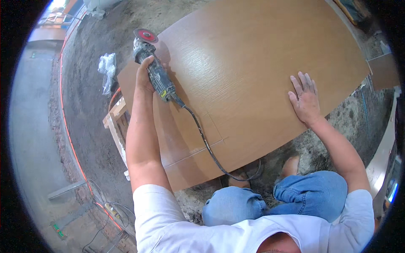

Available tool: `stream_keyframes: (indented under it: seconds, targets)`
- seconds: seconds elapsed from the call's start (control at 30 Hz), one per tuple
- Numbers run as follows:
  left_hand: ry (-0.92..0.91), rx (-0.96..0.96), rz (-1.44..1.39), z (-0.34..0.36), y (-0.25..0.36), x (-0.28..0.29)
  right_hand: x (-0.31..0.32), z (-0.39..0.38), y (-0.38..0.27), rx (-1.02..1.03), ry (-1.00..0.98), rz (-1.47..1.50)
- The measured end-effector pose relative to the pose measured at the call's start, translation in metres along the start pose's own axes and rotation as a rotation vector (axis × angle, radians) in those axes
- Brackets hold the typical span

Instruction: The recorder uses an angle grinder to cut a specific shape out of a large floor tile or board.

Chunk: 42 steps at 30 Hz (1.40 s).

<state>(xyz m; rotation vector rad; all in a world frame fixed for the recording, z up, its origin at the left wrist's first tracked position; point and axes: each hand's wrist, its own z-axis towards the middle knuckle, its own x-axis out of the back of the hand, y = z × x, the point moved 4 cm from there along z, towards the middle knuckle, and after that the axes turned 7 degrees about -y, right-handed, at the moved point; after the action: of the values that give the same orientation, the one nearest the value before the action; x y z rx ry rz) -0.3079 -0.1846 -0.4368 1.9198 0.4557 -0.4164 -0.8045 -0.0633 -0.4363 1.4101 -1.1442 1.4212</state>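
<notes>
My left hand point(145, 76) is wrapped round the body of a dusty angle grinder point(158, 80), held over the left side of a brown wooden board point(249, 63). A red cutting disc point(146, 36) sits at the grinder's far end, near the board's far left edge. From its near end a black cord point(201, 137) curves across the board and drops over the near edge by my knees. On the board's right part my right hand point(304, 100) lies flat with fingers spread. Thin marked lines point(194, 154) cross the board's near left area; one forms a corner.
A wooden frame point(116, 124) shows at the board's left edge. Clear plastic wrap point(107, 71) lies on the rough floor point(90, 109). An orange cable point(63, 103) runs along the left, with a power strip point(112, 211) and tangled wires near it. Another brown board piece point(384, 71) is at right.
</notes>
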Motion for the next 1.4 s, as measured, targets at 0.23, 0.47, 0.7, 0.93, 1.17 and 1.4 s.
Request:
stream_keyframes:
  seconds: [0.23,0.47,0.7,0.93,1.17,1.4]
  targets:
    - [0.103,-0.004,0.198,0.046,0.001,0.011,0.000,0.007,0.002,0.003,-0.034,0.000]
    - [0.025,0.095,0.127,0.063,0.011,0.029,0.000,0.010,0.002,0.024,-0.032,-0.023]
    - [0.085,0.040,0.162,0.062,0.011,0.024,0.002,0.010,0.002,0.022,-0.050,-0.032]
    - [0.037,0.172,0.137,0.065,0.014,0.026,0.005,0.012,0.002,0.014,-0.050,-0.019]
    - [0.103,0.070,0.190,0.058,0.011,0.017,0.005,0.008,0.005,0.015,-0.054,-0.021]
    - [0.111,0.123,0.220,0.055,0.013,0.011,0.005,0.007,0.006,0.018,-0.039,-0.017]
